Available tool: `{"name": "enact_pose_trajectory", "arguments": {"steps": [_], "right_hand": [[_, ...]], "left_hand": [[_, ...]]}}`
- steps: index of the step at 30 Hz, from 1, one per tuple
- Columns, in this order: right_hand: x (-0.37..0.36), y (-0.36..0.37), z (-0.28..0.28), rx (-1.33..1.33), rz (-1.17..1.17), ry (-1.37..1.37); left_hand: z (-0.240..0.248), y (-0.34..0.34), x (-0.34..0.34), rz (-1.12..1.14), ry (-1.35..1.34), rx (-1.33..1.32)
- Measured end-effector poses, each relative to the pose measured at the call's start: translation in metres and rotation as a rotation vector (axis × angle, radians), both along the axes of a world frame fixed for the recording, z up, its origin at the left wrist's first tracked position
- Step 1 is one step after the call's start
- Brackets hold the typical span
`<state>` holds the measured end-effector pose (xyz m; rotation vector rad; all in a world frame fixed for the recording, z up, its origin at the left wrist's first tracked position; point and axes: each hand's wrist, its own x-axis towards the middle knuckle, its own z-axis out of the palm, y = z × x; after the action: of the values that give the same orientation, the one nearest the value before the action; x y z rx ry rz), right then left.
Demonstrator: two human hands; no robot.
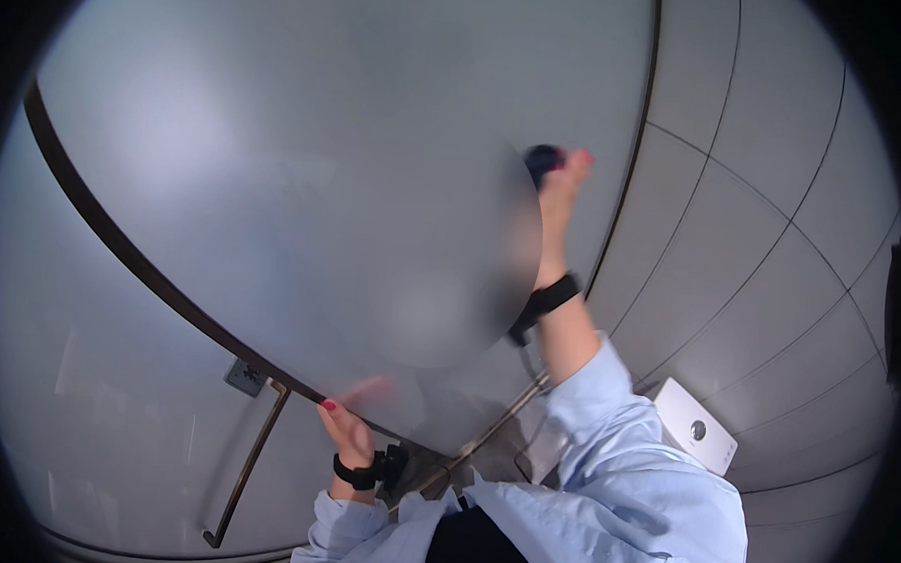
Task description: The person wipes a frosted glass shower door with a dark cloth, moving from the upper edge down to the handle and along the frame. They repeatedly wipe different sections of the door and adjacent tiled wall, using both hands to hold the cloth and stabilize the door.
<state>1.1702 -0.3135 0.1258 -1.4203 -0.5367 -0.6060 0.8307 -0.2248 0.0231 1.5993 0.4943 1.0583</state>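
Observation:
My left hand [354, 435] is low in front of a frosted glass panel, beside the panel's dark edge strip [186, 312]. Its thumb stands apart, and the pale, smeared fingers stretch to the right; I see nothing in them. My right hand [560, 201] is raised farther away, near the panel's right side. Next to its fingertips is a dark rounded thing [544, 159], which it seems to grip; its kind does not show. A hazy, curved-edged patch hides part of that hand. Black bands circle both wrists.
The frosted glass panel [308, 108] fills most of the view. Left of it are a long bar handle [249, 463] and a small metal plate [246, 376]. Grey tiled wall [760, 223] rises on the right. A white box-shaped unit [693, 427] stands beside my right sleeve.

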Motion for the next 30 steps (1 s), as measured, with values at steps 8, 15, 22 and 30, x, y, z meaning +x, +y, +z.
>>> {"name": "enact_pose_trajectory", "arguments": {"steps": [8,15,22,30], "right_hand": [[-0.199,0.026,0.000,-0.419,0.153,-0.630],[-0.048,-0.013,-0.058,-0.429,0.007,-0.877],[0.133,-0.060,-0.067,-0.059,-0.013,-0.509],[0.062,-0.025,-0.146,0.247,0.043,0.456]], "left_hand": [[-0.012,0.005,0.008,0.138,-0.356,-0.277],[0.006,0.004,0.008,-0.119,-0.181,-0.121],[0.012,-0.004,0.007,0.057,-0.144,-0.189],[0.013,-0.004,0.003,0.038,-0.098,-0.135]]}}
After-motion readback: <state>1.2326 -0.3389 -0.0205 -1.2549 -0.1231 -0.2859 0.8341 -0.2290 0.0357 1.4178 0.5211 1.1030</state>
